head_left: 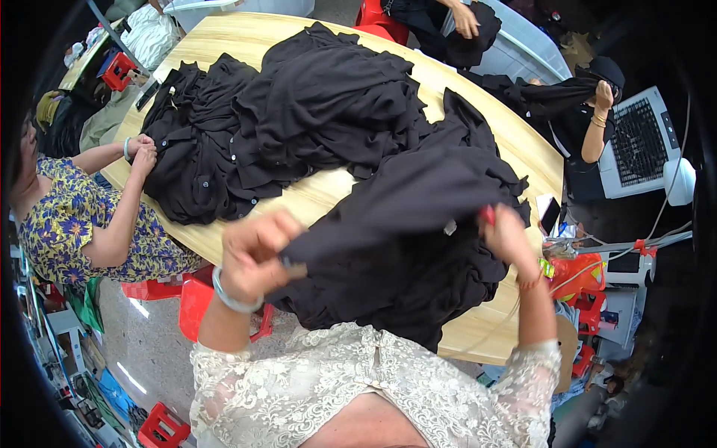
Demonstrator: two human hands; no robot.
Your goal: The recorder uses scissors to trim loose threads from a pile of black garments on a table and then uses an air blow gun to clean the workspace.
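I had both hands up on one black garment (418, 201), stretched between them above the near edge of the wooden table (321, 194). My left hand (254, 254) was curled tight, the fingers pinched closed on a corner of the cloth, with a pale bangle (228, 295) sitting on that wrist. My right hand (508, 235) gripped the other end of the same garment, fingers folded over the fabric; something small and red (487, 215) showed at the fingertips, but I could not tell what it was. A thin thread band (529, 280) circled that wrist. The cloth ran taut from left to right between my hands, and its lower part hung down into a heap of more black garments (403, 291) lying at the near right of the table, just in front of my lace blouse.

Farther off, a bigger pile of black shirts (299, 112) covered the middle and far left of the table. At the left side a person in a yellow and blue flowered dress (67, 224) had both hands on the edge of that pile. At the far right another person (590, 112) held up a dark piece of cloth, beside a white fan (642, 142). Red plastic stools (194, 299) stood on the floor near left.
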